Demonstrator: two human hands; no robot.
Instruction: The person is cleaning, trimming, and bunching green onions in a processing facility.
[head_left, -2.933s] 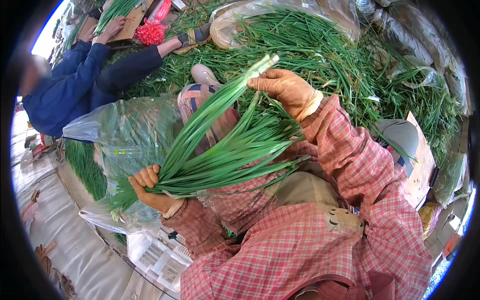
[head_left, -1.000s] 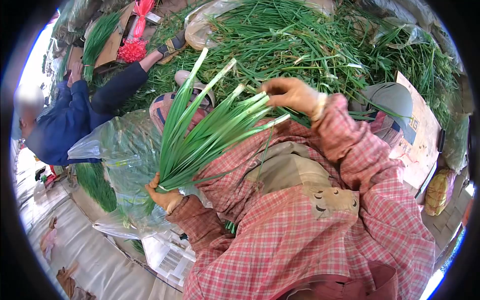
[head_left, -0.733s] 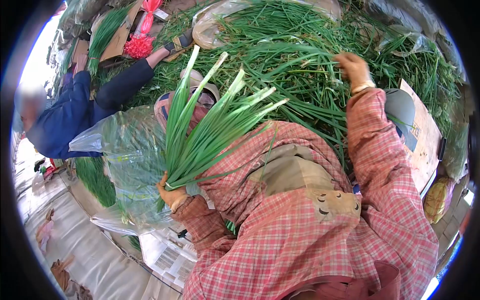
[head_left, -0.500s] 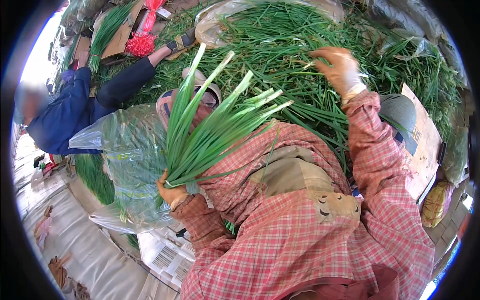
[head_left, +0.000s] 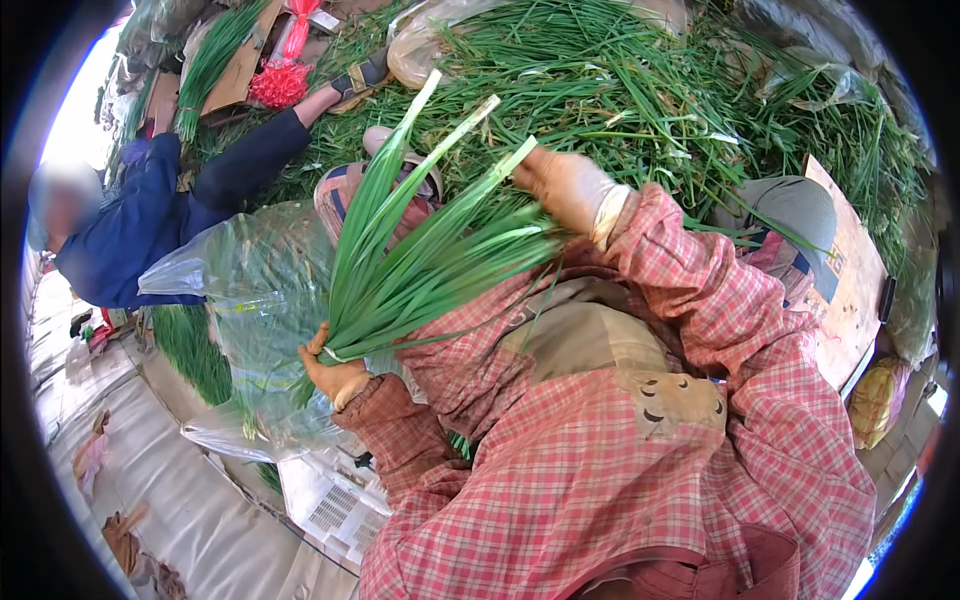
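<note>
Red checked smock (head_left: 570,460), tan patch (head_left: 672,405), perhaps face-marked

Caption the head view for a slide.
Left hand grips a fanned green bunch; right hand is at its pale stem ends.

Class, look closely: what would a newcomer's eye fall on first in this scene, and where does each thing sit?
First, probably, the fan of green stalks near the middle, held low by the left hand, with the right hand at its pale ends. Next, the red checked shirt filling the lower foreground, and the bright pinkish-red tuft at upper left.
</note>
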